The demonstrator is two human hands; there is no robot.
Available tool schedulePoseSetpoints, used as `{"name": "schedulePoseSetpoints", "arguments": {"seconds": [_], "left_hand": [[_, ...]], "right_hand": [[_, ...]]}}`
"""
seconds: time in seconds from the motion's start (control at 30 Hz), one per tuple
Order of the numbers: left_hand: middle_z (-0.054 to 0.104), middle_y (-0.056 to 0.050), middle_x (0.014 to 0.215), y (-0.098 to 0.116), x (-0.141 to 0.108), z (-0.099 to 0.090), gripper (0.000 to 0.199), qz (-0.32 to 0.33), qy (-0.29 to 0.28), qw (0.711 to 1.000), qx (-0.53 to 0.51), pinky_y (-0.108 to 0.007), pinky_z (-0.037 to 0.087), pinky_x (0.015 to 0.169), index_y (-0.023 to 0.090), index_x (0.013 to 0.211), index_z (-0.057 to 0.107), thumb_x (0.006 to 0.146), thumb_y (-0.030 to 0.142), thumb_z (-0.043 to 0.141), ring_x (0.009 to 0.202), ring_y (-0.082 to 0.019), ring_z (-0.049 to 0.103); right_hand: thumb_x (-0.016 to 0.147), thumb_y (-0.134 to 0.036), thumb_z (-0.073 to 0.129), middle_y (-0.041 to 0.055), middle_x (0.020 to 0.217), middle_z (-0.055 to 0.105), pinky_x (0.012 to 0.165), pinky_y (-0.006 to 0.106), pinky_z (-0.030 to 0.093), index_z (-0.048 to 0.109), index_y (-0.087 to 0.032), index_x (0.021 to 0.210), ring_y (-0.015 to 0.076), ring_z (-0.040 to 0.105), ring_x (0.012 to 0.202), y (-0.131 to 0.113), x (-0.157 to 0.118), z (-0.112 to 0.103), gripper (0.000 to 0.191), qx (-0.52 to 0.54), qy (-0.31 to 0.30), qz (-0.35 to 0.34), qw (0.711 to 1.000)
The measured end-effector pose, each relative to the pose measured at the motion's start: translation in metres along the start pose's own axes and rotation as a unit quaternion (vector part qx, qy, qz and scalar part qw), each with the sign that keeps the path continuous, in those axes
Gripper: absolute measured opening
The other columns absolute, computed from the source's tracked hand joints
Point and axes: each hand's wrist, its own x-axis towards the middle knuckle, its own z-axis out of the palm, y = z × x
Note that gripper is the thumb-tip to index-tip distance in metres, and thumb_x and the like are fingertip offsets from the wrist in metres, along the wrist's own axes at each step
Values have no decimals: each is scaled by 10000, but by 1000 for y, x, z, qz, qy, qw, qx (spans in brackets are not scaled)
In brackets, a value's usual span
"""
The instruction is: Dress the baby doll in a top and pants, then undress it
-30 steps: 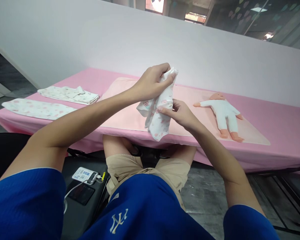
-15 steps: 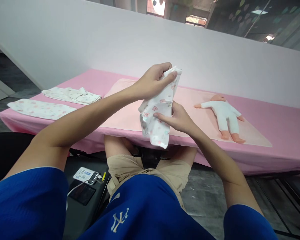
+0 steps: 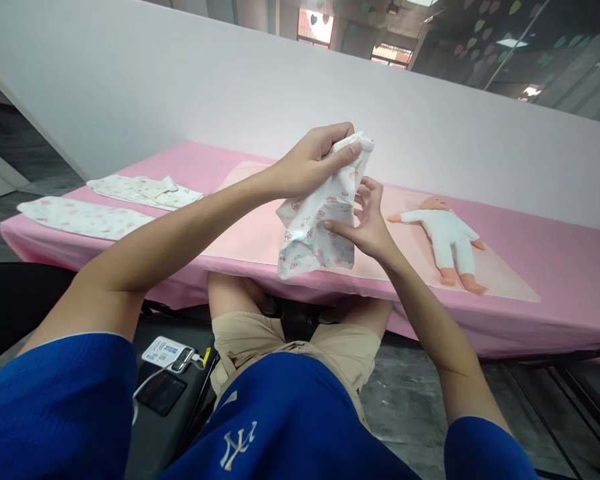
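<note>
Raised lower at its bottom end, the white cloth [image 3: 310, 227] hangs creased, pink-printed.

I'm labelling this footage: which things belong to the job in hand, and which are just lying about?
Job in hand: printed white cloth, held in the left hand; right hand at its edge.

Apparently lying about: baby doll, two printed cloths, black phone, corded device.

Blue short-sleeved shirt [image 3: 300, 420], beige shorts [image 3: 247, 339]

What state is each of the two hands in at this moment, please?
Left hand: closed, holding the printed white cloth near its top.
Right hand: open around the cloth's side edge; whether it touches cannot be told.
</note>
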Motion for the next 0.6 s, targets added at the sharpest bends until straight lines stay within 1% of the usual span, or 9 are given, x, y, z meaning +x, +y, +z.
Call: {"name": "schedulePoseSetpoints", "arguments": {"seconds": [0.07,0.13,0.17,0.27,0.33,0.43,0.5,0.53,0.6], "left_hand": [[515,-28,865,5,1,2,588,-4,-2,1000,-4,-324,530,794,201,936,556,1063,767,653,969,-247,717],[522,-26,868,11,3,2,563,0,-7,1000,-7,-315,522,789,198,925,555,1075,730,665,958,-237,716],[522,-24,866,13,4,1,551,8,-12,1000,-11,-310,515,786,197,921,550,1088,710,659,941,-224,708],[502,-12,853,18,6,-4,515,56,-41,996,-48,-296,482,794,189,918,529,1133,647,625,856,-154,631],[496,-7,850,19,8,-10,510,79,-63,992,-81,-295,466,808,184,918,520,1147,630,610,823,-120,567],[507,-9,861,13,7,-22,527,75,-86,988,-104,-309,460,827,185,906,518,1131,647,635,814,-111,512],[490,-4,877,4,4,-32,516,58,-86,990,-95,-350,475,908,180,905,511,1142,623,633,856,-125,547],[475,-3,891,-2,2,-38,494,45,-82,992,-90,-394,481,974,174,912,506,1160,587,615,901,-144,591],[456,-5,921,-19,-5,-50,429,11,-69,992,-101,-525,465,1095,170,933,490,1189,503,575,1020,-212,677]], "right_hand": [[705,-725,1000,121,1629,601,1219,609,575,476,-355,1583,370,590,1525,3,5,4,1087,68,-58,42,995],[726,-715,993,117,1522,706,1223,633,582,586,-326,1497,387,655,1466,2,8,8,955,126,-111,87,982],[732,-695,998,115,1450,754,1215,641,592,641,-313,1438,394,692,1417,1,8,10,878,150,-127,106,975],[712,-590,1047,105,1292,829,1184,642,625,734,-295,1315,401,753,1323,1,8,17,741,192,-133,144,962],[686,-537,1073,107,1295,837,1172,635,641,763,-289,1278,403,758,1324,4,6,21,713,199,-129,158,958],[681,-523,1077,117,1364,827,1173,621,651,793,-271,1248,399,758,1340,11,1,28,682,206,-153,189,948],[695,-517,1069,118,1390,821,1186,607,645,802,-253,1259,391,759,1349,19,-2,33,677,218,-177,206,938],[705,-510,1065,117,1398,819,1197,600,637,805,-243,1268,386,757,1355,24,-3,36,676,226,-189,212,932],[706,-492,1066,116,1400,820,1216,588,621,810,-225,1274,379,757,1361,35,-6,45,678,246,-209,228,919]]}}
